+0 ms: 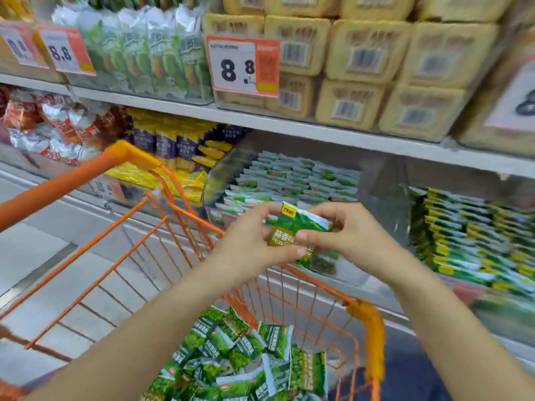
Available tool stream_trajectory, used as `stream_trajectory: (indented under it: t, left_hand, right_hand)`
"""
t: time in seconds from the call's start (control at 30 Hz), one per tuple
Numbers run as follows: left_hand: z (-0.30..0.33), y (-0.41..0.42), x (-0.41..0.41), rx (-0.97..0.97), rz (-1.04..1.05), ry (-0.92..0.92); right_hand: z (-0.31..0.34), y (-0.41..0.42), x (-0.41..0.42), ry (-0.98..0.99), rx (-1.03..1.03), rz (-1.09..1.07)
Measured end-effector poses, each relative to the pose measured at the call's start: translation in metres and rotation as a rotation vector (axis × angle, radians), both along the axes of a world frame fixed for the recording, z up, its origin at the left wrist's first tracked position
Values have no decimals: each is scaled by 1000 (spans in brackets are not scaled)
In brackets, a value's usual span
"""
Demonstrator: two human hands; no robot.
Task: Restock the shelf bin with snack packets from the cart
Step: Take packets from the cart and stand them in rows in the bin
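Note:
Both hands hold a green snack packet (292, 227) with a yellow label, raised above the cart's far edge in front of the shelf. My left hand (254, 241) grips its left side and my right hand (344, 235) pinches its right side and top. Behind it stands the clear shelf bin (220, 175), filled with rows of small green and white packets (298, 175). Below, the orange wire cart (364, 322) holds a loose heap of several green packets (243, 360).
A yellow and purple packet bin (179, 157) sits left of the target bin, and red packets (52, 128) lie further left. Green and yellow packets (469, 235) are stacked to the right. The upper shelf carries beige biscuit packs (367, 70) and 8.8 price tags (243, 65).

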State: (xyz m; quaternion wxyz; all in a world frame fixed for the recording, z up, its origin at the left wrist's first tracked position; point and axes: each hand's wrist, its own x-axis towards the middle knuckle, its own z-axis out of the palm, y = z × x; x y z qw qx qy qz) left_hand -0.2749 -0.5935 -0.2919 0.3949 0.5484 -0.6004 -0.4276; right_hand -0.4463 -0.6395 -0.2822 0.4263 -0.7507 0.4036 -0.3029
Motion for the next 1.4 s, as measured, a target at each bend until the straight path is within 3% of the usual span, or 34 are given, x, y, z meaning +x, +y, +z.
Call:
stream_trajectory:
  t: [0.07,0.2,0.3,0.4,0.57,0.7,0.93,1.03,1.4]
  left_hand:
    - [-1,-12,-36,-48,-57,-74]
    - [-17,-50,-86,-279,-58,-467]
    - [-44,-76,-100,-277,-16,-773]
    - [-61,-82,-104,-265,0,-1009]
    - [-67,-87,-106,-264,-7,-1009]
    - [-69,-88,-107,-272,11,-1018]
    - [-71,-90,-107,-260,14,-1027]
    - [-73,-91,-106,-251,18,-1026]
    - [-74,-91,-106,-261,39,-1017]
  right_hand:
    - [7,0,-42,32,-20,-88]
    - [11,-11,-126,-67,-67,-377]
    - [-1,-32,-180,-52,-89,-624]
    - [-18,-57,-203,7,-33,-695]
    - [-39,-132,-189,195,37,-696]
    - [-51,-177,-173,618,-178,-610]
    - [-74,-196,-169,912,-343,-660]
    - [-87,-193,-170,900,-424,-702]
    - [-88,-200,-163,1021,-357,-637]
